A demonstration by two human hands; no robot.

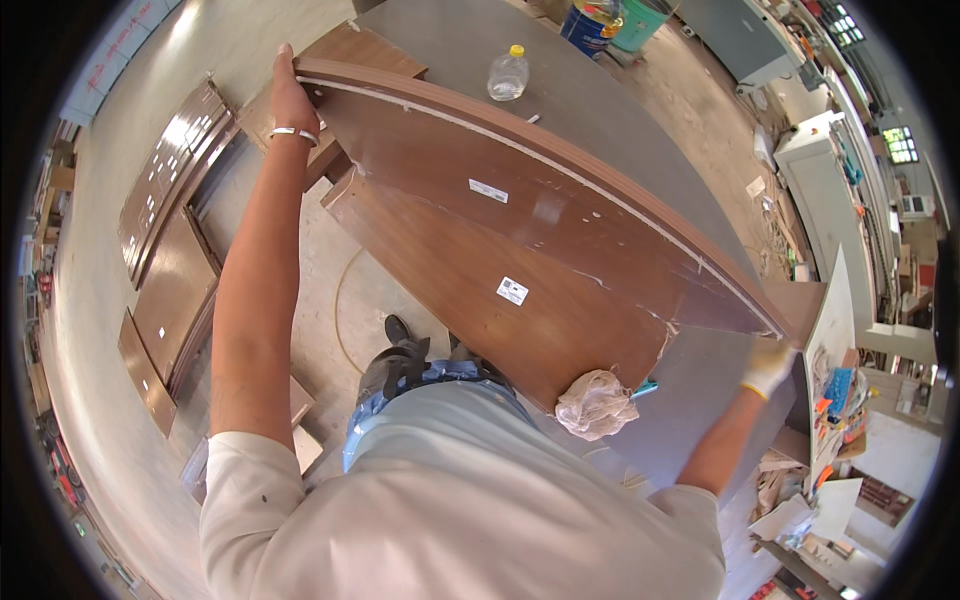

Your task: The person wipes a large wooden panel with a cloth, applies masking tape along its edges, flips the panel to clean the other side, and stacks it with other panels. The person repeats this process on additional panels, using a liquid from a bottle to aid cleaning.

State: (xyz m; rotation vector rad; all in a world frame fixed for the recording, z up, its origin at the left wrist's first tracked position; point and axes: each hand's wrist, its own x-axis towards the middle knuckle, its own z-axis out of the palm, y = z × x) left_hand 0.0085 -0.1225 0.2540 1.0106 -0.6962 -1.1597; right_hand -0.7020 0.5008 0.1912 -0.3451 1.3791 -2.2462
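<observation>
Midway, we judge: we have the upper brown panel [430, 135] tilted up over the lower brown panel [440, 270] on the bench [700, 400], not yet flat, our left hand [291, 100] gripping one end, our gloved right hand's [768, 366] blurred fingers unreadable at the other.

In bright light I saw glare on the stacked panels [172, 172], a blurred right hand [769, 367], edges bowing rimward.
</observation>
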